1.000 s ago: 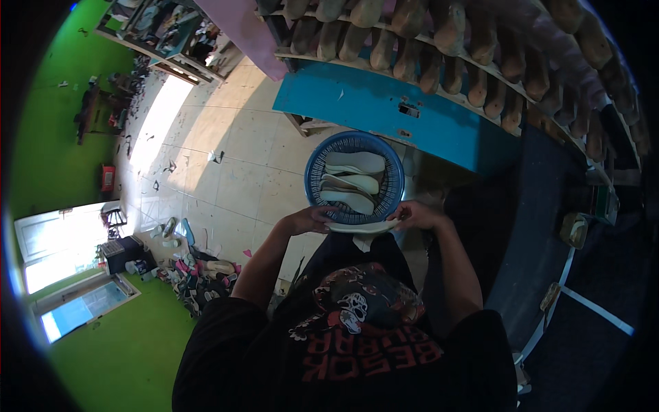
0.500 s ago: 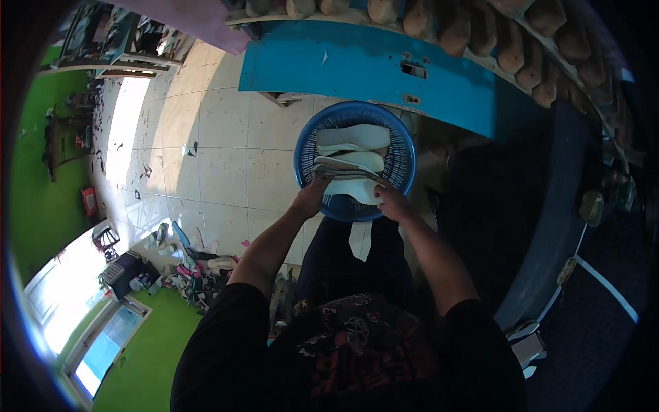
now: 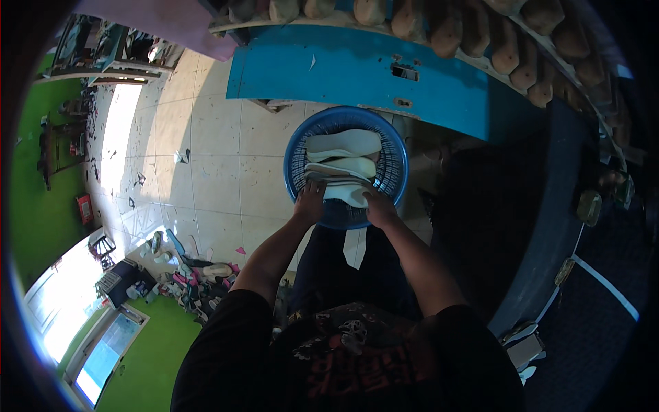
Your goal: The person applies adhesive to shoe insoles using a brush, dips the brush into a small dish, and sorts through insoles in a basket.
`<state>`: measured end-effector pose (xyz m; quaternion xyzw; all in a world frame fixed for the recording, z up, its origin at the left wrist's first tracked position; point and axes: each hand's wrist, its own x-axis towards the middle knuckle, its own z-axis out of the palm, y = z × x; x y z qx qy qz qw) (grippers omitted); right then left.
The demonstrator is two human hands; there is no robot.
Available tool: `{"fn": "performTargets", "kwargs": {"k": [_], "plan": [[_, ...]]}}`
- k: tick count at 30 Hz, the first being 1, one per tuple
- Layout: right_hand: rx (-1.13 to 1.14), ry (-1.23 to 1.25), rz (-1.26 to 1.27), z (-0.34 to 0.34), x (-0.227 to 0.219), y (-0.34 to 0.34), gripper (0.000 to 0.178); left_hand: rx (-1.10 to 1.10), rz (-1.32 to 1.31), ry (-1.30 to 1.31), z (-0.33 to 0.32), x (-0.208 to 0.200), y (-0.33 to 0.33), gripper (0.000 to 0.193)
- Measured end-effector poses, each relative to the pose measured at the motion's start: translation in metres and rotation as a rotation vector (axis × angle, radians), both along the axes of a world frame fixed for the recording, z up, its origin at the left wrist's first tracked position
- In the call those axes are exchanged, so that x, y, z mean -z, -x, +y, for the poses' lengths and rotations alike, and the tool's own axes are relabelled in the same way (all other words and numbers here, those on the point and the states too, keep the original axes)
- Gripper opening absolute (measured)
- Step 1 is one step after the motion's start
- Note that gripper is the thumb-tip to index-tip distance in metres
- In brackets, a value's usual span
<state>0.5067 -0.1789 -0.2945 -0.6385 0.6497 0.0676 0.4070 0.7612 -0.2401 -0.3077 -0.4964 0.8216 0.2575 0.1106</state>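
Nearest insoles (image 3: pixel 348 195): pale, curved, layered (some edges greyish) | left hand (image 3: pixel 311 201), right hand (image 3: pixel 379 207): clamped on opposite ends

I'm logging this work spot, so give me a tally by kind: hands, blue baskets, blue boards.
Hands: 2 (left hand, right hand)
Blue baskets: 1
Blue boards: 1
Total: 4
Overlapping insoles left out.

Smooth plastic basket (image 3: pixel 400 147) — matt, smooth insoles (image 3: pixel 343 143).
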Motion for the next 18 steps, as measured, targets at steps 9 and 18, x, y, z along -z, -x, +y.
{"fn": "performTargets", "kwargs": {"k": [9,18], "plan": [[-0.063,-0.081,0.210,-0.014,-0.006,-0.012,0.065,0.135,-0.321,-0.282,-0.023,-0.002,0.026,0.080],[0.216,0.201,0.023,0.024,-0.069,0.005,0.050,0.323,-0.174,-0.384,-0.036,-0.025,0.006,0.072]]}}
